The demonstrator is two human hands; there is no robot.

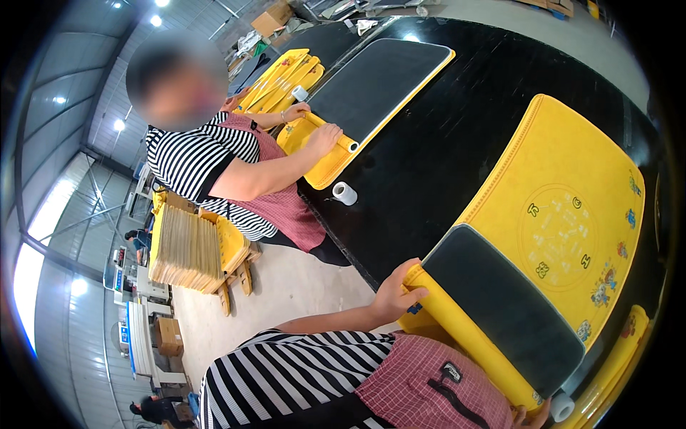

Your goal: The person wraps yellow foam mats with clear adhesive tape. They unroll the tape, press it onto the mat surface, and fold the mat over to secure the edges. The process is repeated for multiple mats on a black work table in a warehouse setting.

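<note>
On the black table in front of me lies a yellow printed mat (572, 164) with small cartoon figures. A dark grey rectangular panel (504, 314) with rounded corners covers its near part. Along the panel's near side runs a rolled yellow sheet (475, 336). My left hand (402, 292) grips the roll's left end, thumb on top. At the right end my right hand (532, 416) has its fingers round the roll, partly cut off by the lower edge. Close by that hand is a white roll (562, 407). Whether the rolled sheet joins the mat is hidden.
A co-worker's hands (325, 139) rest on another yellow roll (350, 146) beside a dark panel (386, 79). A white roll (344, 193) stands between us at the table edge. More yellow rolls (607, 365) lie at right. Stacked yellow sheets (187, 247) stand on a pallet left.
</note>
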